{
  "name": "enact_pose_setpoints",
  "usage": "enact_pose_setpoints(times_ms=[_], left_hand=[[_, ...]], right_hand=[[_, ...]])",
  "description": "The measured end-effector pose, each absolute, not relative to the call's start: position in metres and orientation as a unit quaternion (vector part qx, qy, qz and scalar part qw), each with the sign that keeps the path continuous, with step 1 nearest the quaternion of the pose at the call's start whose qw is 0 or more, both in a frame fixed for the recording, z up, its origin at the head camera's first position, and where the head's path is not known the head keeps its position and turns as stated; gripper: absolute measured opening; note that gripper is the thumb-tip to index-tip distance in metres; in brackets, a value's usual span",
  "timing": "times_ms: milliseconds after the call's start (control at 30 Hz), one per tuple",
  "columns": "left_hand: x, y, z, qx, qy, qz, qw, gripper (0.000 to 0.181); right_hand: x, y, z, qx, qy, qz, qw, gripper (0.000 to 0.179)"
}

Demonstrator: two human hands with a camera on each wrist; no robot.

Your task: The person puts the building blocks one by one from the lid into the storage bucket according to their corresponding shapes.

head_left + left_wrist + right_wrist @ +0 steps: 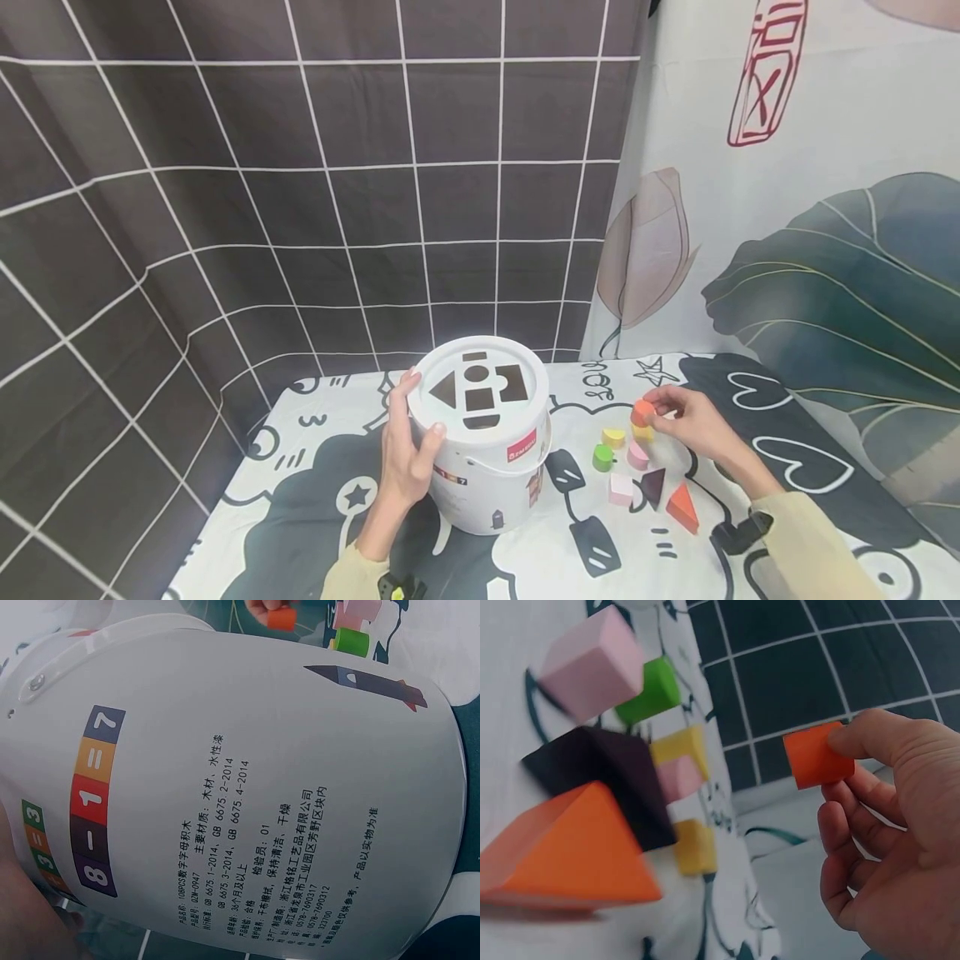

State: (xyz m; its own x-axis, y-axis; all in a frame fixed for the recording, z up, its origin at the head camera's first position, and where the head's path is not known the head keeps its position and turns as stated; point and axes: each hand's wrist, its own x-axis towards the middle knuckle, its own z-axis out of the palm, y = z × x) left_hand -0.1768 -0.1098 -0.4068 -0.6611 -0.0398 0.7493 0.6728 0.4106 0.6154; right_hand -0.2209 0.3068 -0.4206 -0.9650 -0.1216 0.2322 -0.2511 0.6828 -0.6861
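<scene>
My left hand [407, 454] rests against the side of a white lidded bucket [487, 492], with its fingers at the lid's rim and its thumb in front. The lid [536, 392] has cut-out holes: a triangle, a circle, a square and other shapes. My right hand [693, 423] pinches a small orange block [817, 756] between thumb and fingers, raised above the other blocks. Below and beside it lie yellow blocks [613, 437], a green block [603, 457], pink blocks [621, 489], a dark triangular block [652, 487] and an orange triangular block [682, 507].
A patterned black-and-white cloth [315, 508] covers the table. Behind it hangs a dark cloth with a white grid [457, 200], and a leaf-print curtain [817, 283] hangs to the right. The bucket has a white handle [120, 645] along its side.
</scene>
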Motion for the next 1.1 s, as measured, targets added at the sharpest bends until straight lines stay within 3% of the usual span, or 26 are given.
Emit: enact_pose_setpoints(times_ms=[467,1100], left_hand=[[-0.177,-0.109,-0.406,-0.208,-0.76,-0.501,0.357,0.07],[-0.178,-0.11,-0.41,-0.209,-0.76,-0.498,0.361,0.07]], right_hand=[[-0.225,0.276,-0.371,0.136,-0.911,0.38,0.084,0.031],[-0.24,0.252,-0.344,0.202,-0.891,0.396,0.09,0.026]])
